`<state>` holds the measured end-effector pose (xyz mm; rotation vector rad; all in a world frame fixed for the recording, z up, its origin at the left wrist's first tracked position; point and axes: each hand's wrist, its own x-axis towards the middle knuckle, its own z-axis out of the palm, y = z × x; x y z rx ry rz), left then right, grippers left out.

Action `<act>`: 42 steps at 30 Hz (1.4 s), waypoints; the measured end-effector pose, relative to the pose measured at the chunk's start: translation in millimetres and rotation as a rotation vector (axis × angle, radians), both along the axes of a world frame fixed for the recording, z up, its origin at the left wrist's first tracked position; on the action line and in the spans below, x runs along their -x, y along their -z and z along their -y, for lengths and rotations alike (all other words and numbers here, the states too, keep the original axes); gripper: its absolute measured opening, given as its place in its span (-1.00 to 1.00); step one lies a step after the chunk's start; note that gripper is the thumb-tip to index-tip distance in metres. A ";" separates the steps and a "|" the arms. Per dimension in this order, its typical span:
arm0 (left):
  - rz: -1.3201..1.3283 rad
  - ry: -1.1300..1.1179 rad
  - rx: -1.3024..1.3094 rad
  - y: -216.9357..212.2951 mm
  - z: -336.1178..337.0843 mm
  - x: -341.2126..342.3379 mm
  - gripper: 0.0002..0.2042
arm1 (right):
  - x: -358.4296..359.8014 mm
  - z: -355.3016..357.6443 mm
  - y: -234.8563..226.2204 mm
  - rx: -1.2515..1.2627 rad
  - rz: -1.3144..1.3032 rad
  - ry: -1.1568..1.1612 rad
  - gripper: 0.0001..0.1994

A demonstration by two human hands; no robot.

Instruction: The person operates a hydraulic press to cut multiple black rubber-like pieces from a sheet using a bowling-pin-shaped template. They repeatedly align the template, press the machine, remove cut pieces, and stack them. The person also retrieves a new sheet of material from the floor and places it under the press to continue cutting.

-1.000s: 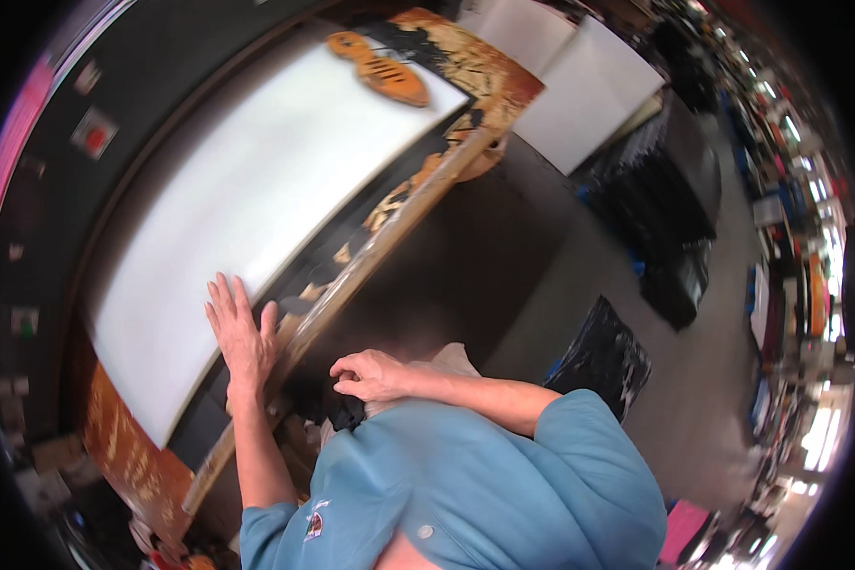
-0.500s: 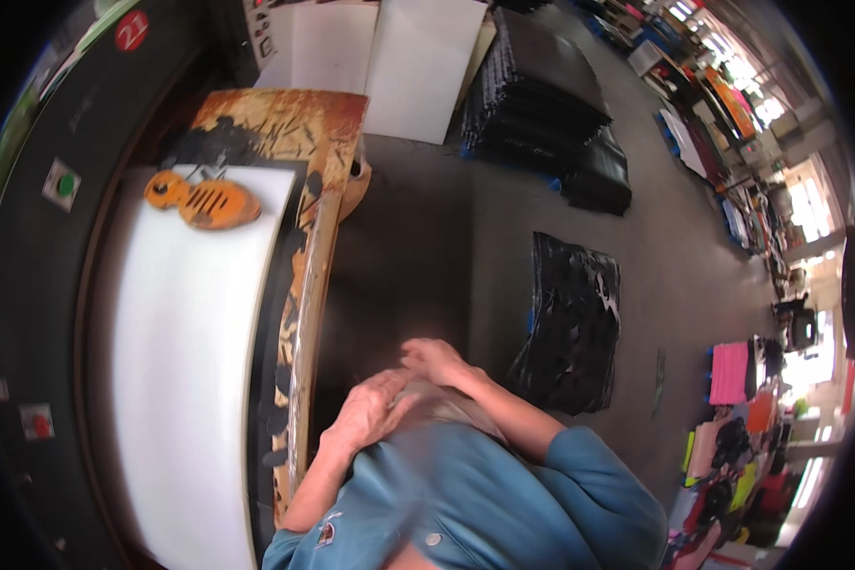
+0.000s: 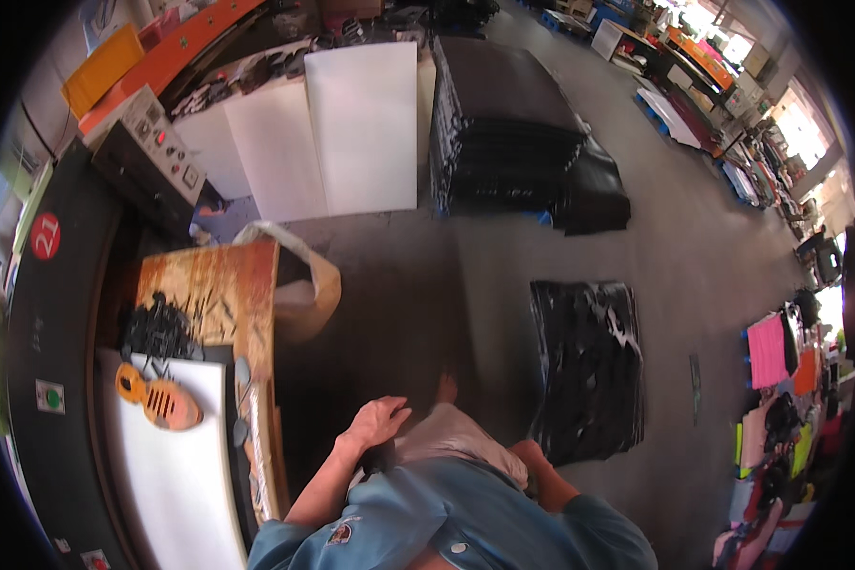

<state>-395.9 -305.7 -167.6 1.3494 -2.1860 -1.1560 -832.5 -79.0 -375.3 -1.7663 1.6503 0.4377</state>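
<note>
My left hand (image 3: 375,423) hangs in front of my body with loosely bent fingers, thumb apart, and nothing visible in it. Down beside my right hip is my right hand (image 3: 529,452), its fingers hidden against the light trousers (image 3: 456,437). To the left, an orange, slotted, sole-shaped piece (image 3: 171,404), probably a cutting die, lies on a white board (image 3: 166,475). Just beyond it, a heap of small black strips (image 3: 161,328) covers part of a worn wooden table (image 3: 249,275). Neither hand touches these things.
A dark machine beam (image 3: 43,323) runs along the left, with a control box (image 3: 166,152) farther off. An open tan bag (image 3: 318,294) hangs at the table's end. White panels (image 3: 366,123) lean beside stacked black sheets (image 3: 503,104); cut black sheets (image 3: 589,370) lie on the floor.
My hands, close together before, have moved apart; the right went down to my hip. My view has swung, so the table sits lower and farther left, and a bare foot or leg shows.
</note>
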 end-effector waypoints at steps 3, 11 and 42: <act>0.178 0.191 -0.137 60.3 51.7 37.1 -0.67 | 27.7 83.9 -8.6 0.152 0.175 0.409 -0.67; 0.051 0.666 -0.430 194.3 178.0 128.3 -0.57 | 82.0 360.6 -47.1 0.431 0.551 0.833 -0.73; -0.188 0.004 0.179 15.7 959.8 483.4 -0.73 | 397.1 1053.9 -164.8 1.065 0.519 0.811 -0.85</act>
